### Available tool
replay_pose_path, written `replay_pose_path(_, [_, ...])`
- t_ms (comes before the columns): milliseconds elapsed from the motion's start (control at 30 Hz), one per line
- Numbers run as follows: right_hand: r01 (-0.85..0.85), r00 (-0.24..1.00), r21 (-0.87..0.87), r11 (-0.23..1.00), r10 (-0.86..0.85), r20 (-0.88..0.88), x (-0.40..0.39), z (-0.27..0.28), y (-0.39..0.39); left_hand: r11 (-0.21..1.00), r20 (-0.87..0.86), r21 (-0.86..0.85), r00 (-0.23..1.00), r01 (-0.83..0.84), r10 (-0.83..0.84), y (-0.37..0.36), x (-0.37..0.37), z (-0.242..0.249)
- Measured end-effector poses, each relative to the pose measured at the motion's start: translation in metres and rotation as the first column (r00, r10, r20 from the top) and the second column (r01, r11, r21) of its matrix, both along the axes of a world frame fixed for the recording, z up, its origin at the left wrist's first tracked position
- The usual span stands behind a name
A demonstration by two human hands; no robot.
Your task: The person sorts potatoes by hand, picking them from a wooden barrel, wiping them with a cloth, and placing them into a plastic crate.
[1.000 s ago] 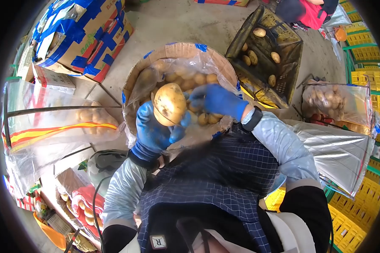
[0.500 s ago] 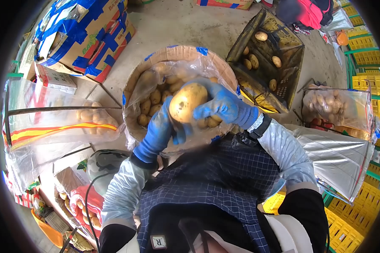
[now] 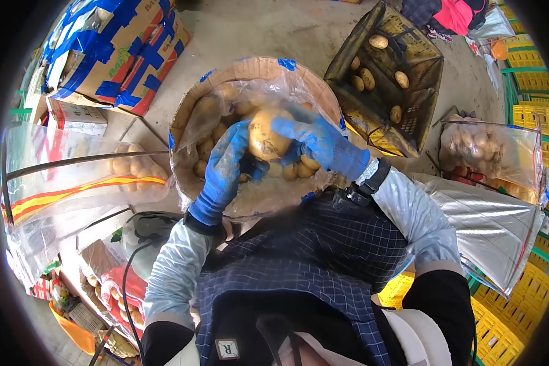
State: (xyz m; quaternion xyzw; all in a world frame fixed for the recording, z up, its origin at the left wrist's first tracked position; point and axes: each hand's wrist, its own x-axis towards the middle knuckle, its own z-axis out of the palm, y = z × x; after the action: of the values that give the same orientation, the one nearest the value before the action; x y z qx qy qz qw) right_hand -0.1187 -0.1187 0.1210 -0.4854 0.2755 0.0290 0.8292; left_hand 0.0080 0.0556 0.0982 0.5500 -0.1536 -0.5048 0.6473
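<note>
A large yellow potato [image 3: 267, 135] with dirt specks is held between my two blue-gloved hands, above a round cardboard bin [image 3: 192, 113]. On its left side, my left hand [image 3: 227, 160] grips it with the fingers curled beneath. My right hand [image 3: 314, 139] is closed on the other side, its thumb lying over the upper skin. Below the hands, more potatoes [image 3: 291, 171] lie in the bin inside a clear plastic liner [image 3: 274, 91]. My hands hide part of that pile.
A dirty black crate [image 3: 378, 91] with several potatoes stands at the upper right. Taped cardboard boxes [image 3: 143, 58] are stacked upper left. Potatoes fill open plastic bags at left [image 3: 73, 183] and right [image 3: 476, 146]. Yellow crates [image 3: 497, 332] line the right side.
The potato has turned in my hands and moved slightly up the view. My left hand has shifted up and left, and my right thumb now lies higher on it.
</note>
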Motion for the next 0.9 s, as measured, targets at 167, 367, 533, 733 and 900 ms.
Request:
replay_pose_path(167, [0.028,0.999,-0.065,0.997,-0.027,0.022,-0.002,-0.008,0.004,0.993,0.101,0.054,0.989,0.106,-0.111,-0.008,0.000,-0.004])
replay_pose_path(367, [0.090,0.995,0.199,0.976,-0.095,0.014,-0.009,-0.043,-0.025,0.873,0.659,0.291,0.580,0.391,-0.479,0.006,0.028,-0.063])
replay_pose_path(533, [0.560,0.812,0.020,0.828,-0.553,0.189,-0.050,-0.094,-0.126,0.197,0.197,0.978,0.004,-0.071,-0.980,0.032,0.045,-0.137])
replay_pose_path(733, [0.791,0.589,-0.165,0.590,-0.806,-0.060,-0.147,-0.163,-0.214,0.430,0.438,0.883,0.000,0.190,-0.899,0.027,0.024,-0.234])
replay_pose_path(900, [0.821,0.532,-0.148,0.551,-0.833,-0.151,-0.169,-0.182,-0.208,0.367,0.388,0.910,-0.086,0.191,-0.918,0.019,0.007,-0.279])
